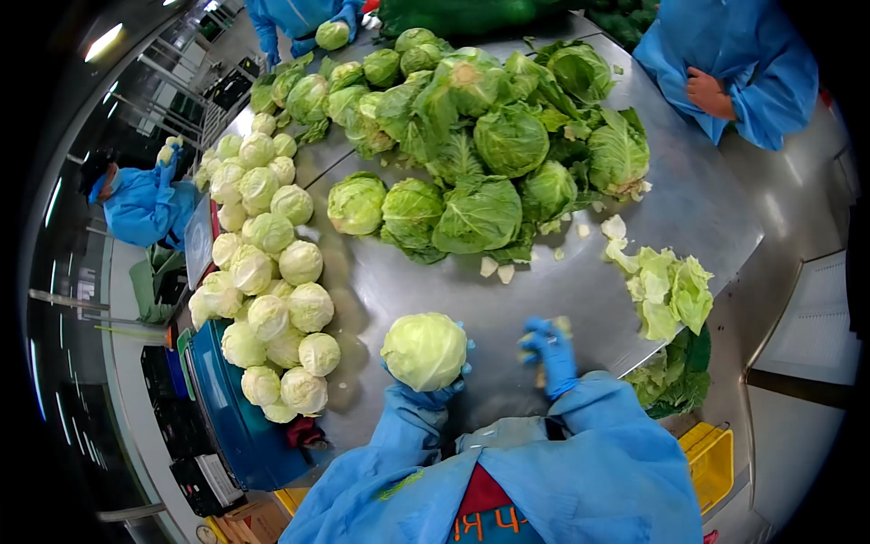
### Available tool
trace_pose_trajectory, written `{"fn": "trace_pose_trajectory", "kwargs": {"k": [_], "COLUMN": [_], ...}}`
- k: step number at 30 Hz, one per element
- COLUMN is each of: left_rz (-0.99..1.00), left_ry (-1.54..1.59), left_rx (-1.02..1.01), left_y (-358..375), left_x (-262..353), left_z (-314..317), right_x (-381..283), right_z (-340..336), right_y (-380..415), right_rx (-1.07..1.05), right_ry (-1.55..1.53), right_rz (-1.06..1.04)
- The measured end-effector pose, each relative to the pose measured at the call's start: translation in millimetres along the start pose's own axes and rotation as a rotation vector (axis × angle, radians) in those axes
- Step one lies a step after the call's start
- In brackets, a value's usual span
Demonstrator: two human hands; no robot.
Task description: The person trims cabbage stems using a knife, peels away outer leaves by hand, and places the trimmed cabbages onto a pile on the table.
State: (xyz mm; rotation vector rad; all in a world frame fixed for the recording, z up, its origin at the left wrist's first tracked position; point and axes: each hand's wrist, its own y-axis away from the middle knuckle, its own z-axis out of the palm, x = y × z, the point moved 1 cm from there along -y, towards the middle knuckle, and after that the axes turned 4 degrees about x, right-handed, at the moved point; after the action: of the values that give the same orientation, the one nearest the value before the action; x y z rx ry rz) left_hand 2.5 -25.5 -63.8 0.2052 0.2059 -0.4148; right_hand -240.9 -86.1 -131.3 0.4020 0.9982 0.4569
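A trimmed pale-green cabbage (pixel 424 352) rests in my blue-gloved left hand (pixel 446 392), whose fingers curl round its underside and right side. To the right, over the bare metal, my gloved right hand (pixel 549 352) is closed. A pale bit shows at its fingertips and a brownish, handle-like part below, but blur hides what it grips. Beyond both hands lies a heap of untrimmed cabbages (pixel 483 214) with dark outer leaves. Peeled cabbages (pixel 268 317) are piled along the left side. Loose pale leaves (pixel 668 292) lie at the table's right edge.
The steel table (pixel 408 288) carries small cut stem pieces (pixel 497 269). Below its right edge are green leaves (pixel 675 376) and a yellow crate (pixel 707 461). A blue bin (pixel 237 408) stands at left. Co-workers in blue stand at the far left (pixel 145 207), back (pixel 294 18) and right (pixel 734 63).
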Motion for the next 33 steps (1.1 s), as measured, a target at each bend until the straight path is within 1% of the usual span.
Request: {"fn": "trace_pose_trajectory", "kwargs": {"k": [1,2,3,5,6,7,8,9,10,13,14,16,18,19,21,23,24,27,30,33], "left_rz": [-0.010,-0.019,-0.030,-0.066,-0.084,-0.104,-0.014,-0.019,-0.024,-0.055,-0.071,-0.073,0.019,0.112,0.216,0.236,0.263,0.319,0.387,0.417], "left_ry": [0.027,0.054,0.079,-0.034,-0.088,-0.141,-0.309,-0.319,-0.327,-0.341,-0.345,-0.350,-0.320,-0.288,-0.252,-0.239,-0.208,-0.061,-0.028,-0.066], "left_rx": [0.007,0.013,0.018,-0.051,-0.084,-0.117,-0.017,-0.017,-0.016,-0.044,-0.057,0.020,0.086,0.112,0.155,0.193,0.179,0.330,0.410,0.466], "left_y": [4,7,9,9,10,13,20,24,24,19,18,31,28,14,1,-3,-5,-6,-6,-2], "left_x": [1,0,-1,0,0,1,3,3,-1,-2,-1,25,21,-1,-13,-15,-12,-7,-4,-2], "left_z": [0,-2,-3,-8,-13,-18,-20,-22,-14,-8,-9,-51,-41,8,37,37,20,2,-6,-10], "right_x": [-12,-32,-45,-70,-76,-82,-95,-106,-108,-94,-91,-75,-63,-60,-53,-42,-39,-39,-39,-34], "right_z": [-12,-26,-40,-79,-97,-100,-98,-96,-88,-75,-56,-30,-10,0,11,14,16,17,14,8], "right_y": [-9,-14,-19,-31,-35,-34,-26,-18,-12,-5,0,0,3,4,5,4,4,8,10,8], "right_rx": [0.164,0.228,0.284,0.319,0.416,0.476,0.536,0.596,0.603,0.423,0.418,0.373,0.313,0.275,0.208,0.158,0.154,0.114,0.098,0.091], "right_ry": [0.099,0.137,0.119,0.031,0.027,0.080,0.135,0.189,0.190,0.274,0.286,0.322,0.349,0.359,0.372,0.380,0.386,0.411,0.400,0.396], "right_rz": [-0.110,-0.257,-0.358,-0.445,-0.479,-0.449,-0.418,-0.386,-0.384,-0.310,-0.264,-0.239,-0.181,-0.139,-0.089,-0.072,-0.052,-0.004,-0.013,-0.009]}}
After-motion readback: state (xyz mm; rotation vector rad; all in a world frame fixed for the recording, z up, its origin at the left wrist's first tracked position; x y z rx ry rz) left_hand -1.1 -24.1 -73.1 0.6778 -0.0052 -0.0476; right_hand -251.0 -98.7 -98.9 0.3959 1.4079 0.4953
